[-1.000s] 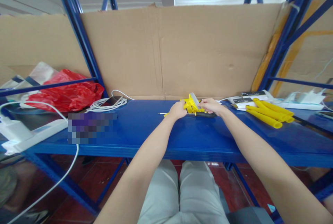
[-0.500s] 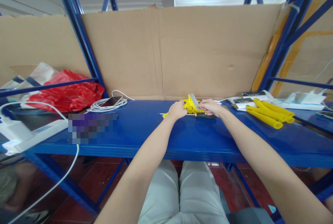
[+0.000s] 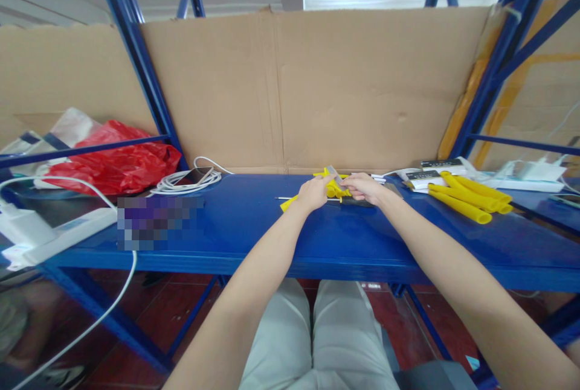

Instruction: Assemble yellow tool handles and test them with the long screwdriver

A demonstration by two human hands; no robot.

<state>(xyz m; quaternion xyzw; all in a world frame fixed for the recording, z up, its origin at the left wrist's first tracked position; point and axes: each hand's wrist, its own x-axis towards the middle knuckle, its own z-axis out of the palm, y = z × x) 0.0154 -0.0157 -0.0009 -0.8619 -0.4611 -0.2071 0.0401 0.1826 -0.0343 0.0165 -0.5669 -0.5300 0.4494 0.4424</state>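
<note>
My left hand [image 3: 312,192] and my right hand [image 3: 366,188] meet over the back of the blue shelf [image 3: 272,227]. Both are closed on a small yellow plastic piece [image 3: 334,188] held between them, with a grey flat part sticking up from it. A yellow tip [image 3: 286,203] pokes out to the left below my left hand. A thin screwdriver with a black handle [image 3: 357,201] lies on the shelf just under the hands.
Several yellow tubes [image 3: 466,200] lie to the right beside flat boxes [image 3: 430,174]. A coiled white cable and a phone [image 3: 188,180] sit at the left, with a red plastic bag [image 3: 118,160] and a white power strip [image 3: 54,230] beyond. Brown cardboard [image 3: 317,88] backs the shelf.
The yellow piece has sunk lower between my hands and the hands have drawn closer together. A yellow tip now shows left of my left hand.
</note>
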